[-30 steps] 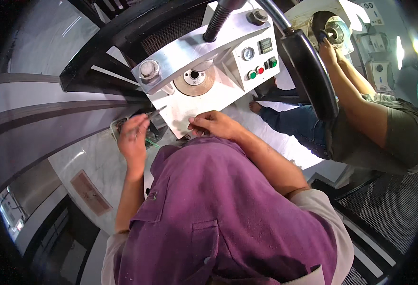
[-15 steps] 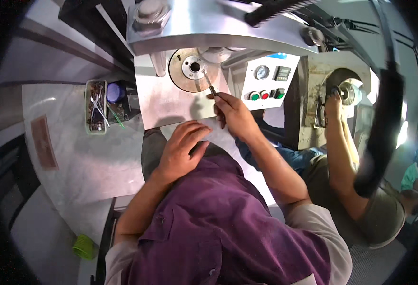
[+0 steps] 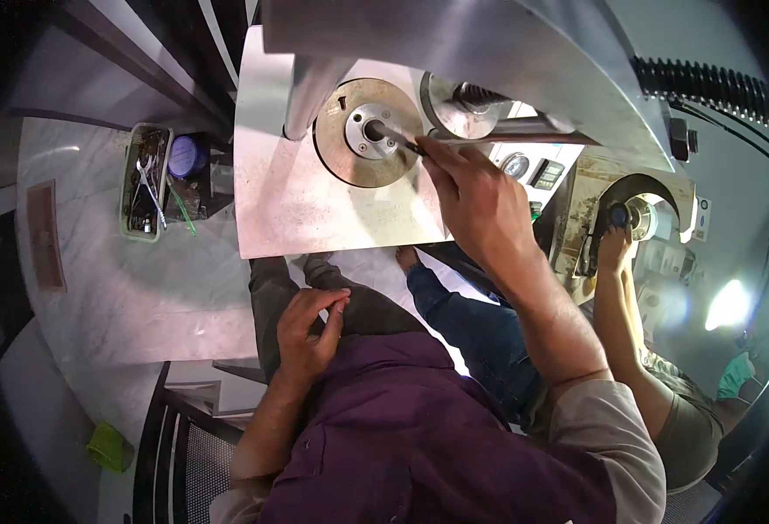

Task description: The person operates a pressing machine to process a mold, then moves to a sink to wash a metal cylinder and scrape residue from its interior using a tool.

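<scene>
My right hand (image 3: 487, 196) is closed around a slender dark-handled metal tool (image 3: 398, 138), whose kind I cannot make out. Its tip reaches the dark centre hole of a silver hub (image 3: 360, 140). Around that hub lies a round tan-grey disc (image 3: 336, 166), flat on the machine's pale plate (image 3: 271, 205). A small black screw-like piece (image 3: 343, 102) rests on the disc's far left part. Over my lap, my left hand (image 3: 308, 332) has thumb and fingertips drawn together; anything between them is too small to see.
A machine beam (image 3: 463, 48) overhangs the plate, with a metal post (image 3: 310, 96) at the left. On the marble-like surface stands a tray (image 3: 128, 196) of small tools, beside a purple-lidded jar (image 3: 187, 155). At right, a co-worker's hand (image 3: 613, 251) works at another machine.
My right hand has moved forward and right, bringing the tool's tip to the hub's centre. My left hand has drawn back toward my lap, its fingers closing together. The view has shifted.
</scene>
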Tool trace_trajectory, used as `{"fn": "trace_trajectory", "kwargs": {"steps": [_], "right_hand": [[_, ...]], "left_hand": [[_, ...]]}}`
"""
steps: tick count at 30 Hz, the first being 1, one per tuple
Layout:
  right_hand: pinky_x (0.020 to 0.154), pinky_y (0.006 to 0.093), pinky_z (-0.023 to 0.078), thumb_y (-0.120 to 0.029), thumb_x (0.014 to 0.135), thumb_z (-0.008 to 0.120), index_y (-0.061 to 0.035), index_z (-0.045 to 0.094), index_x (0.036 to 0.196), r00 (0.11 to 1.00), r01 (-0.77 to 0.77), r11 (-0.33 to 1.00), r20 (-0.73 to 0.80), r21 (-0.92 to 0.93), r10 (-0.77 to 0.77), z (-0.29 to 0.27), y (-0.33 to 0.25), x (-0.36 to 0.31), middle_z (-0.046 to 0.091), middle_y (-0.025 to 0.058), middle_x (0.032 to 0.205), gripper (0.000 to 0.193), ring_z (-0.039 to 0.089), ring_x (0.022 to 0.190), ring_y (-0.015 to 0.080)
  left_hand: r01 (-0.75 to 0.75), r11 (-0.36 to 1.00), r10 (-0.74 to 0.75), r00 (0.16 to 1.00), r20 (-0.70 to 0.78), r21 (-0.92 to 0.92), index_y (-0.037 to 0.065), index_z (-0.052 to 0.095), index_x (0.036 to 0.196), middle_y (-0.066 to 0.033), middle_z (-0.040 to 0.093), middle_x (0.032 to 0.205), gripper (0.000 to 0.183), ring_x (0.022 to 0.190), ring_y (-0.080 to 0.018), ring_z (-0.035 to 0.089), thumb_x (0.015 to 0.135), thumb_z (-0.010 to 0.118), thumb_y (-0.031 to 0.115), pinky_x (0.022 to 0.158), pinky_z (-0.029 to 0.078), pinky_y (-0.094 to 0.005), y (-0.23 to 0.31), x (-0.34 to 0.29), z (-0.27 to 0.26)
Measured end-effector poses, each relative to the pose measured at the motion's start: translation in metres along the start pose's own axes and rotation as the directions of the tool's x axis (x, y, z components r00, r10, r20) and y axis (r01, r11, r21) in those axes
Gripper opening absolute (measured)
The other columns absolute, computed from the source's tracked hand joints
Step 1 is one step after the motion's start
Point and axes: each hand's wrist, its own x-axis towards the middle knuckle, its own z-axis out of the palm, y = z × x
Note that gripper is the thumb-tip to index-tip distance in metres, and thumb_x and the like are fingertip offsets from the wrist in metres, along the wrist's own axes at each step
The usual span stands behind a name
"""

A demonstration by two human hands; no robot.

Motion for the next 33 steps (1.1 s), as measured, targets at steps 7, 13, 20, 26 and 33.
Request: {"fn": "trace_trajectory", "kwargs": {"steps": [7,13,20,26,33], "right_hand": [[0.06,0.0439,0.056,-0.022,0.09,0.058,-0.0173,0.067,0.114,0.999,0.018,0.976,-0.022,-0.218,-0.023,-0.001,-0.014,0.022,0.069,0.0159,0.078,0.026,0.068,0.069,0.035],[0.057,0.0408,0.055,-0.017,0.086,0.059,-0.0116,0.068,0.104,0.98,0.164,0.907,-0.037,-0.388,-0.194,0.004,-0.02,0.033,0.066,0.0137,0.067,0.021,0.068,0.062,0.0294],[0.072,0.0366,0.048,-0.012,0.065,0.065,-0.0089,0.059,0.077,0.833,0.387,0.671,-0.072,-0.632,-0.548,0.012,-0.021,0.053,0.058,0.0075,0.086,0.013,0.06,0.084,0.0232],[0.066,0.0386,0.051,-0.013,0.073,0.064,-0.0075,0.064,0.078,0.827,0.407,0.748,-0.135,-0.525,-0.545,0.012,-0.021,0.057,0.064,0.0108,0.082,0.007,0.064,0.075,0.026],[0.064,0.0437,0.054,-0.026,0.092,0.059,-0.0161,0.07,0.094,0.99,0.075,0.984,-0.103,-0.164,-0.093,0.016,-0.01,0.048,0.068,0.0139,0.078,0.015,0.067,0.075,0.0337]], "left_hand": [[-0.017,0.999,0.016,1.0,-0.018,-0.048,0.002,0.068,0.099,-0.0094,0.07,0.09,0.021,0.08,-0.023,0.065,0.079,0.065,-0.006,0.073,0.049,-0.031,0.002,0.001,0.004],[0.05,0.995,-0.052,0.998,-0.022,-0.086,0.002,0.068,0.099,-0.0089,0.07,0.089,0.019,0.081,-0.0208,0.065,0.082,0.064,-0.006,0.073,0.049,-0.0299,-0.001,0.0,-0.001],[0.076,0.992,-0.075,0.997,0.005,-0.1,0.001,0.068,0.1,-0.0091,0.069,0.088,0.016,0.078,-0.0188,0.064,0.086,0.063,-0.003,0.072,0.048,-0.029,0.002,0.0,-0.004],[0.128,0.974,-0.13,0.992,0.002,-0.187,0.0,0.068,0.101,-0.0088,0.069,0.09,0.014,0.079,-0.0157,0.063,0.088,0.062,-0.001,0.074,0.048,-0.0277,-0.003,-0.005,0.0],[0.141,0.958,-0.148,0.989,-0.009,-0.25,0.0,0.067,0.102,-0.0096,0.069,0.091,0.013,0.085,-0.0157,0.065,0.09,0.062,0.001,0.078,0.048,-0.0257,-0.009,-0.001,0.001]]}}
